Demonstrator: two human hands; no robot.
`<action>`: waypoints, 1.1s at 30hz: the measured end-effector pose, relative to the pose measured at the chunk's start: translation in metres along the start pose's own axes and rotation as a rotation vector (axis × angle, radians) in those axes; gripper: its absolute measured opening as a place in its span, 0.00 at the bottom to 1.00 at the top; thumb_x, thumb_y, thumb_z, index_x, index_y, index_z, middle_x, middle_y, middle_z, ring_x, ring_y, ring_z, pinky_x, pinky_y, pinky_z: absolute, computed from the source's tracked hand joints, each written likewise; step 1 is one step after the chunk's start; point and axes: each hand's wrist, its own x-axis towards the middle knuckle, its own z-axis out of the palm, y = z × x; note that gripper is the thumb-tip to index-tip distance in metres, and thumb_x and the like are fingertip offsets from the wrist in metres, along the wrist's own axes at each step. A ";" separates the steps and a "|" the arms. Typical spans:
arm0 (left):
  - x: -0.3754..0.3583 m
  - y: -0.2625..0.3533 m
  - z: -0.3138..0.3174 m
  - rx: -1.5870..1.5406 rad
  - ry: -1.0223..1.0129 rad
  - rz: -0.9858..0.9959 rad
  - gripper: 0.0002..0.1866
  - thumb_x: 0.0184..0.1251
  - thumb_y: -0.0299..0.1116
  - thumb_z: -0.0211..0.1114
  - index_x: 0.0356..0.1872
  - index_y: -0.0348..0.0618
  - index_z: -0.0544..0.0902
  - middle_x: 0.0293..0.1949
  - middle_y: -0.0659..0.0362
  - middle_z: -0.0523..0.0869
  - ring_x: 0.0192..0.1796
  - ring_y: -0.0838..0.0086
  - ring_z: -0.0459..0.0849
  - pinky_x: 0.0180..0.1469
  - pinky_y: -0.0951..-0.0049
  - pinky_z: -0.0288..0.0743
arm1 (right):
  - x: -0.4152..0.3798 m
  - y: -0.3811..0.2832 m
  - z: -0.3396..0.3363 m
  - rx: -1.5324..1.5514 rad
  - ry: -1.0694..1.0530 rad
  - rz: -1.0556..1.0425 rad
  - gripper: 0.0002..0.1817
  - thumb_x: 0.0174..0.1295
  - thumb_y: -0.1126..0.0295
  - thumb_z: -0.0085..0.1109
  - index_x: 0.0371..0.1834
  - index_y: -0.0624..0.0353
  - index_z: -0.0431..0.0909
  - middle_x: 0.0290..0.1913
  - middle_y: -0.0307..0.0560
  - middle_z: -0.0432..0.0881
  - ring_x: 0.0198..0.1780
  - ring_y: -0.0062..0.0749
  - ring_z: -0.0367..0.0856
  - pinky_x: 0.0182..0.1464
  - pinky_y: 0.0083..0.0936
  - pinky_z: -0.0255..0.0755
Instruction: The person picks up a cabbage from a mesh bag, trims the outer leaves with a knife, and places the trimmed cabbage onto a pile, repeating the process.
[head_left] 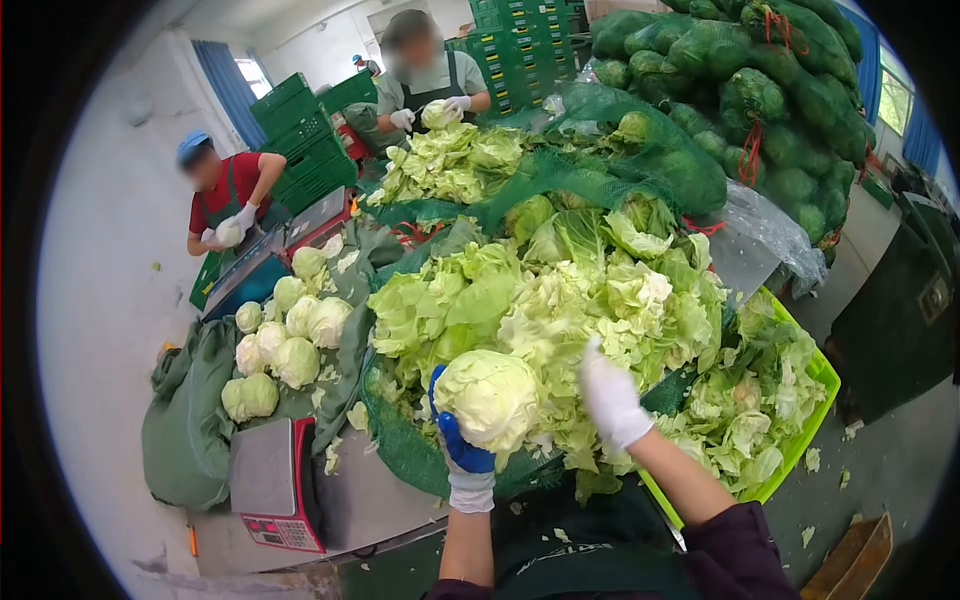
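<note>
My left hand (462, 445), in a white glove with a blue coating, cups a pale, trimmed cabbage (488, 400) from its left side and underneath. To the right of that head is my right hand (612, 398), white-gloved and slightly blurred. Its fingers look stretched out, and nothing shows in them. Behind both hands spreads a big heap of loose cabbage leaves (560, 310) on green netting (415, 465). Several whole cabbages (645, 225) lie at the back of the heap.
Trimmed cabbages (297, 362) sit on green cloth at left, behind a red scale (268, 480). At right a lime-green crate (825, 375) holds leaves. Netted cabbage sacks (740, 90) and green crates (520, 40) stand behind. Two co-workers (235, 190) across the table hold cabbages.
</note>
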 end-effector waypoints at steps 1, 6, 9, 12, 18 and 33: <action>-0.001 0.004 0.003 0.004 0.002 0.006 0.40 0.66 0.57 0.56 0.73 0.50 0.54 0.72 0.56 0.59 0.72 0.57 0.59 0.73 0.51 0.51 | 0.006 0.013 -0.001 0.074 0.020 -0.025 0.29 0.63 0.68 0.54 0.67 0.61 0.59 0.21 0.53 0.78 0.20 0.45 0.79 0.24 0.40 0.73; -0.001 0.011 0.019 0.053 -0.093 -0.020 0.41 0.67 0.62 0.51 0.74 0.51 0.53 0.72 0.55 0.58 0.73 0.58 0.58 0.73 0.51 0.52 | -0.009 -0.016 -0.070 0.730 -0.159 -0.091 0.32 0.60 0.51 0.62 0.61 0.61 0.69 0.32 0.56 0.82 0.33 0.44 0.82 0.39 0.35 0.75; -0.001 0.007 0.031 0.148 -0.167 0.030 0.41 0.67 0.63 0.48 0.74 0.51 0.53 0.72 0.55 0.58 0.73 0.58 0.59 0.72 0.51 0.53 | -0.012 -0.032 -0.065 0.851 -0.190 -0.079 0.33 0.59 0.48 0.63 0.60 0.60 0.72 0.35 0.55 0.82 0.36 0.39 0.80 0.41 0.33 0.73; -0.005 0.009 0.031 -0.059 -0.139 -0.082 0.41 0.67 0.64 0.46 0.74 0.49 0.53 0.72 0.54 0.58 0.72 0.58 0.59 0.72 0.52 0.54 | -0.012 -0.036 -0.061 1.008 -0.272 0.005 0.27 0.61 0.54 0.61 0.57 0.62 0.75 0.31 0.49 0.82 0.30 0.33 0.79 0.36 0.30 0.73; -0.011 -0.012 0.004 -0.403 -0.047 -0.241 0.38 0.68 0.62 0.47 0.72 0.47 0.57 0.71 0.52 0.60 0.71 0.56 0.61 0.72 0.51 0.55 | 0.007 -0.020 -0.047 0.965 -0.195 0.254 0.18 0.61 0.67 0.54 0.53 0.63 0.78 0.20 0.45 0.78 0.18 0.24 0.74 0.24 0.24 0.70; -0.004 -0.013 0.024 -0.554 0.098 -0.280 0.39 0.64 0.66 0.48 0.71 0.55 0.59 0.72 0.56 0.61 0.71 0.57 0.62 0.70 0.49 0.59 | -0.030 -0.062 -0.023 0.748 0.408 -0.322 0.09 0.61 0.72 0.57 0.43 0.58 0.74 0.23 0.46 0.76 0.21 0.32 0.76 0.24 0.28 0.70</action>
